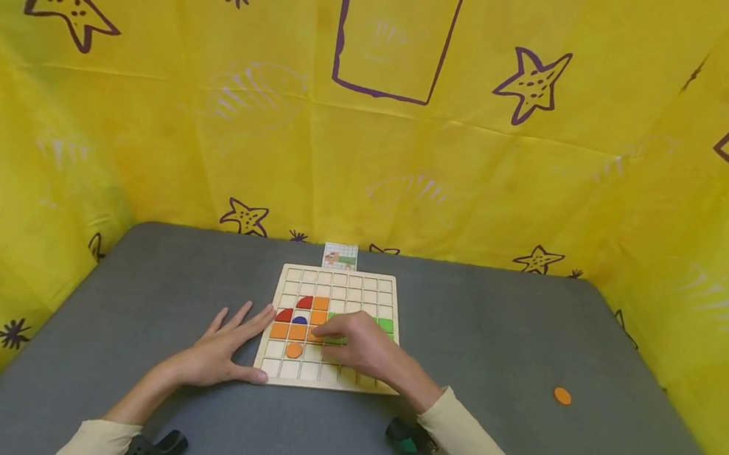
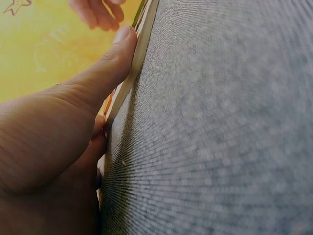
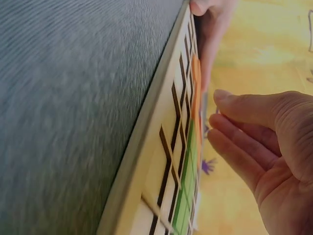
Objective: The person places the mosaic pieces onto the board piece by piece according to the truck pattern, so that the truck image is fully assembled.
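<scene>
A pale wooden grid board (image 1: 296,371) lies on the grey table. My left hand (image 1: 218,349) rests at its left side, fingers spread, with the thumb touching the near corner. Over the middle of the board, my right hand (image 1: 362,344) has its fingertips close to the orange squares (image 1: 279,330); the right wrist view shows no piece between thumb and fingers. Red quarter-circles (image 1: 306,302), a blue half-circle (image 1: 300,320) and an orange round piece (image 1: 294,350) sit in the grid. Green squares (image 1: 385,325) are partly hidden by the right hand.
A small printed pattern card (image 1: 340,256) lies behind the board. Far to the right, a loose orange disc (image 1: 562,396) lies on the grey tabletop (image 1: 494,330). Yellow cloth (image 1: 373,147) with sea-star drawings hangs around the table.
</scene>
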A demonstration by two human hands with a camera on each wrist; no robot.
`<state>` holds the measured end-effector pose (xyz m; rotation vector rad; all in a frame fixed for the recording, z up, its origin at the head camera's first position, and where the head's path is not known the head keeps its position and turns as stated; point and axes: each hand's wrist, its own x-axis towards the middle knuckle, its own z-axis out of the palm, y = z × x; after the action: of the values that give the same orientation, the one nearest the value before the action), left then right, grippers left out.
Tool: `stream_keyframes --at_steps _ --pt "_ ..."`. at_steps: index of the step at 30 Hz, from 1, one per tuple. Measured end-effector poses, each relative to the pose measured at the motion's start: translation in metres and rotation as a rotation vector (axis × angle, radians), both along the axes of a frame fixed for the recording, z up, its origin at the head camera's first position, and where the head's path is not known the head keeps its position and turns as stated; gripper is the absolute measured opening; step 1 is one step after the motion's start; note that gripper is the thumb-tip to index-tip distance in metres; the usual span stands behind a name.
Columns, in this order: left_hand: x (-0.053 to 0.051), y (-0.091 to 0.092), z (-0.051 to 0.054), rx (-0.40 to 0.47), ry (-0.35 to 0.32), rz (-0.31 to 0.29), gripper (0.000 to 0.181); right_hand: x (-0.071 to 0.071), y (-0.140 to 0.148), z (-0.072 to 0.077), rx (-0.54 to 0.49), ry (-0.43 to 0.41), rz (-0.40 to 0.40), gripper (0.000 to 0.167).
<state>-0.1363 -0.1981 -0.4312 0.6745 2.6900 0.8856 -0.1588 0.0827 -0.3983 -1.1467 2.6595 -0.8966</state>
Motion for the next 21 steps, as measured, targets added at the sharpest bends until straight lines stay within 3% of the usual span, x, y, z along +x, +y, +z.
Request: stream_keyframes --at_steps 4,9,21 --pt "0.001 0.000 0.001 0.004 -0.003 0.002 0.105 0.000 0.015 0.002 -0.060 -0.037 -0.032 0.028" --pt "0.002 0.000 0.002 0.012 0.008 -0.002 0.106 -0.003 0.038 0.003 -0.128 -0.004 -0.060 0.027" --pt "0.003 0.000 0.001 0.014 0.007 -0.001 0.106 -0.003 0.090 -0.008 -0.137 0.036 -0.135 0.025"
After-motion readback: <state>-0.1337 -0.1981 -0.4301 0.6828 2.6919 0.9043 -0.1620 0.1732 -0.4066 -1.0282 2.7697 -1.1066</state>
